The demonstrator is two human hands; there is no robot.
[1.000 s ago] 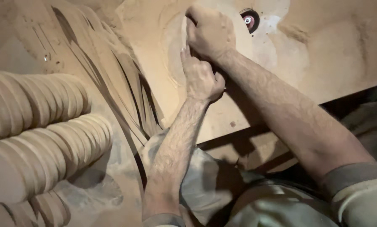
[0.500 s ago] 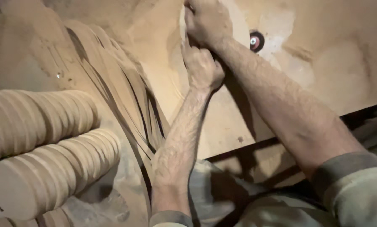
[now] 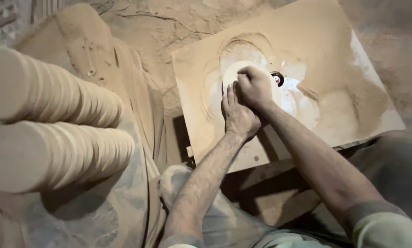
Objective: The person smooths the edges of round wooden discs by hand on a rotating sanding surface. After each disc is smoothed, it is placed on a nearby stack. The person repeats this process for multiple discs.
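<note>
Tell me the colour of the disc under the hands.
Pale cream-tan disc, seen in the head view.
</note>
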